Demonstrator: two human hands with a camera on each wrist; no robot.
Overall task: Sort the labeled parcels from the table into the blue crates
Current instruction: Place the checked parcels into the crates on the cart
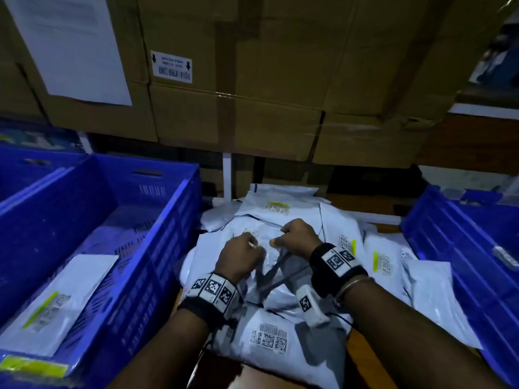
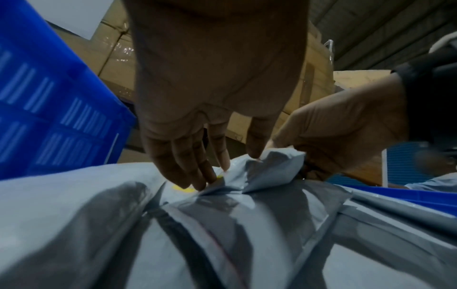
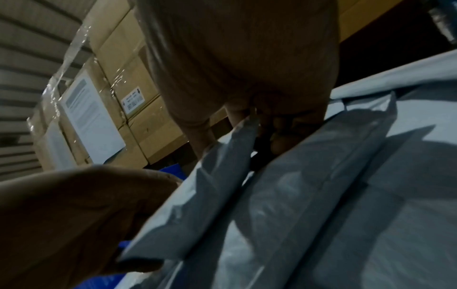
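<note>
Both hands work at the middle of a heap of grey plastic mailer parcels (image 1: 283, 220) that covers the bench between the crates. The left hand (image 1: 238, 258) has its fingers (image 2: 195, 162) curled down onto the top grey poly parcel (image 1: 269, 265), pinching a crumpled fold of its film between thumb and fingertips. The right hand (image 1: 297, 237) is closed round the same raised fold from the other side, just beside the left, so the two nearly touch over the bunched plastic. Seen from the right wrist, the film stands up in a ridge between them.

The gripped parcel lies on top of the pile, near the bench's middle, with a barcode-labelled grey parcel (image 1: 269, 336) closer to the person, at the near edge. More labelled mailers with yellow marks spread toward the right edge.

A large blue slotted plastic crate (image 1: 157, 248) stands at the bench's left side, holding a flat white parcel with a yellow strip (image 1: 64, 299). Another blue plastic crate (image 1: 455, 242) sits at the right. Stacked brown cardboard cartons (image 1: 280, 94) rise behind the bench.
</note>
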